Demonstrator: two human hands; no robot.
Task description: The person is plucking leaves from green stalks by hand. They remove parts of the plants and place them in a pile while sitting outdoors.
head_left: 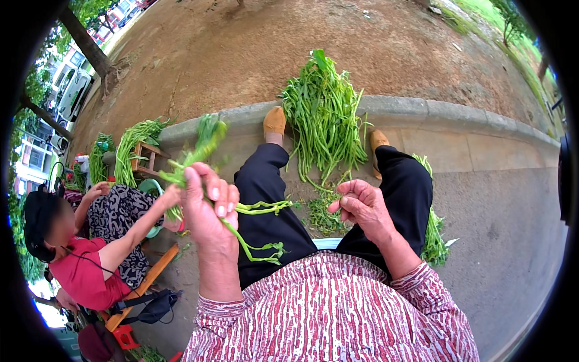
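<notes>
My left hand is closed around a few long green leafy vegetable stems. Their leafy ends, blurred, point up and away, while thin stalks stick out to the right over my lap. In front of my belly, my right hand pinches thumb against fingers; whatever is between them is too small to name. A large heap of the same greens lies between my feet, draped over the kerb. Small leaf scraps are scattered on the ground between my knees. More greens lie beside my right leg.
At the left, a person in a red top sits on a wooden bench, one arm stretched toward my left hand. Bundles of greens rest by a wooden stool and a green basin. A stone kerb borders bare soil.
</notes>
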